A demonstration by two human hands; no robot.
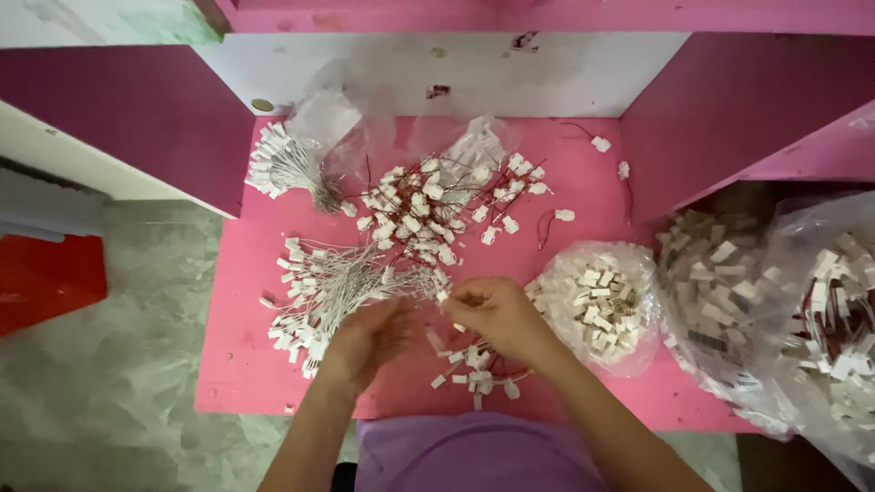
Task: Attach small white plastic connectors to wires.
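Small white plug (444, 295) on thin wire, pinched at the fingertips of the right hand (492, 314), near the middle of the pink table (583, 196); too small and blurred for any detail. Left hand (369, 335) slightly blurred, fingers curled toward the same spot, tips touching the end of a fan of white wires (337, 287); hard to tell whether closed on a wire or only resting against it. Fan spread out to the left, each wire ending in a white plug.

Just below the hands, a few loose plugs with red wires (474, 374), partly hidden by the right wrist. Farther back, a tangled heap of red-wired plugs (437, 210), and a tied bundle of white wires (283, 164) half under clear plastic. To the right, an open clear bag of white plugs (597, 305) close to the right hand. Beyond the table edge, larger bags (784, 310) of similar parts, cut off by the frame. Purple clothing (474, 451) at the bottom edge.
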